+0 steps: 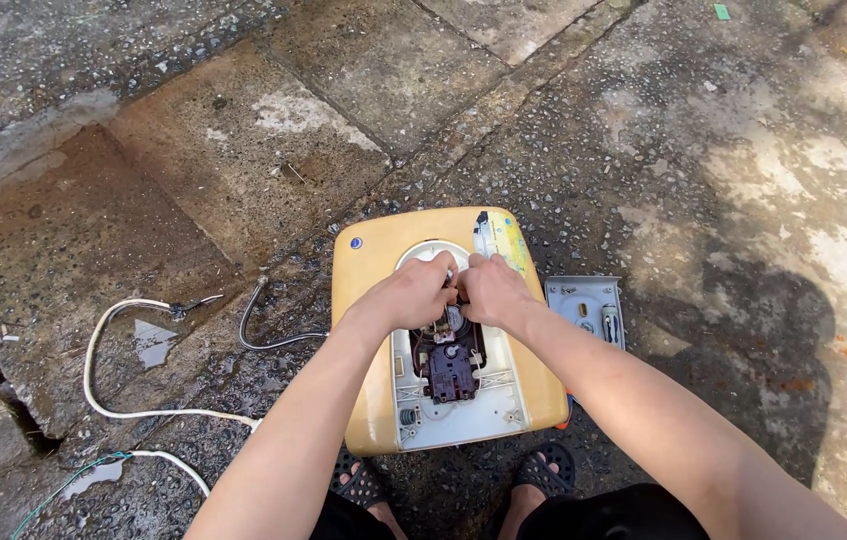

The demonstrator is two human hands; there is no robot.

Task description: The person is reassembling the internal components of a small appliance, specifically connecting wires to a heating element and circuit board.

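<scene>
Just below the middle of the frame, a yellowed plastic appliance housing with rounded corners (369, 300) lies flat on the wet, speckled concrete paving (704, 150), its cover already off so that the white inner tray (464, 415) and a dark maroon control block with wires (451, 365) lie exposed. Both hands meet over the upper part of that opening. The left hand (412, 295) is curled, its fingertips pinched on something small at the top of the wiring; the right hand (492, 290) is closed the same way just beside it, knuckles nearly touching. What exactly they pinch is hidden by the fingers.

Right of the housing, touching or nearly touching its edge, rests a grey metal plate with small fittings (589, 305), apparently a removed part. At lower left a white cord (104, 400) loops across the ground, and a grey flexible hose (264, 330) runs to the housing's left side. Sandalled feet (544, 468) show at the bottom edge.

Judging by this, the opening-up is done, while the inner parts remain seated and the wiring is only now being handled.
</scene>
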